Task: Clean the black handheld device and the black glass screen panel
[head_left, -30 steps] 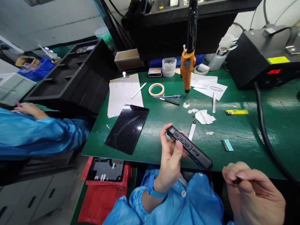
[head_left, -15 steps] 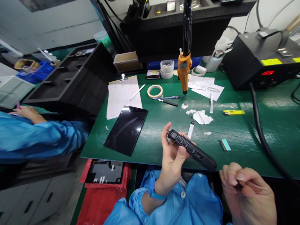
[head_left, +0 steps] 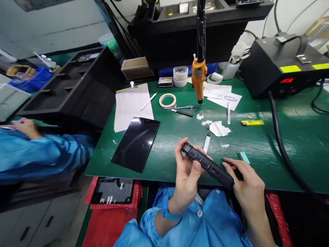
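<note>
One black handheld device (head_left: 208, 165) is hovering above the green bench's (head_left: 164, 164) near edge, the left hand (head_left: 185, 183) clamping it between thumb and fingers — and now the right hand (head_left: 250, 188) is closing in, fingertips slightly parted, apparently gripping nothing.

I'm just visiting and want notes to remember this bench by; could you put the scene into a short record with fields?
Left hand: the left hand holds a black device, button side up
Right hand: the right hand is beside the device's near end; contact unclear
Work surface: green tabletop
Left side: dark glossy panel, lying flat
Hanging above: orange power tool, tip down
Far side: tan tape roll
Right side: yellow cutter; black box with lit red display
Nearby person: blue sleeve, far left
</note>
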Demonstrator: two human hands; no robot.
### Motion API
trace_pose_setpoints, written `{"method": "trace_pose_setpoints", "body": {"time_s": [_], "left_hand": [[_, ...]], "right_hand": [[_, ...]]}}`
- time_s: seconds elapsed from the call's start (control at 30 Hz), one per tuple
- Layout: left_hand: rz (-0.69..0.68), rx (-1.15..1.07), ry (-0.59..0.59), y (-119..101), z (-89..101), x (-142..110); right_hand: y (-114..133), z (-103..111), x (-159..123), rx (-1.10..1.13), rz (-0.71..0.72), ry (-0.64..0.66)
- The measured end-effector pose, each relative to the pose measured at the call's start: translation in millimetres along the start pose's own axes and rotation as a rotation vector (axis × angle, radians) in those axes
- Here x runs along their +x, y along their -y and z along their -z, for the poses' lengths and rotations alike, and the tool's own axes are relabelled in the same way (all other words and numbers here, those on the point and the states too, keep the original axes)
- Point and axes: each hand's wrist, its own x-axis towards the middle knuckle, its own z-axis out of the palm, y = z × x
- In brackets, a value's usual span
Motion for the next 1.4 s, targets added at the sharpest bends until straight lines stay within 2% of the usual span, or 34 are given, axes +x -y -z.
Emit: {"method": "trace_pose_setpoints", "body": {"time_s": [0.1,0.27,0.43,0.57,0.67,0.83,0.9,1.03,1.17,1.4], "left_hand": [[0.004,0.008,-0.013,-1.0,-0.1,0.2],[0.011,0.001,-0.014,-0.9,0.6,0.1],[0.002,0.015,-0.009,-1.3,1.7,0.5],[-0.011,0.03,-0.011,-1.2,1.8,0.8],[-0.024,0.049,-0.017,-0.2,2.6,1.0],[-0.013,0.05,0.0,0.9,3.8,0.4],[-0.013,0.047,-0.002,0.8,3.6,-0.1],[-0.014,0.04,0.011,0.6,3.1,-0.6],[-0.032,0.026,0.054,0.8,3.5,-0.3],[-0.043,0.079,0.033,-0.6,2.3,-2.4]], "right_hand": [[-8.9,2.7,2.1,-0.087,0.068,0.009],[-24.1,13.6,7.2,-0.248,0.057,-0.107],[-39.8,20.4,12.2,-0.311,0.028,-0.052],[-39.9,24.3,16.5,-0.296,-0.017,-0.017],[-28.7,27.4,19.3,-0.226,-0.088,-0.029],[15.3,39.8,21.8,0.286,-0.496,-0.129],[34.2,46.0,22.4,0.377,-0.571,-0.159],[63.4,53.4,21.8,0.502,-0.61,-0.186],[83.1,55.3,20.1,0.523,-0.599,-0.185],[85.0,58.5,29.2,0.67,-0.517,-0.046]]}}
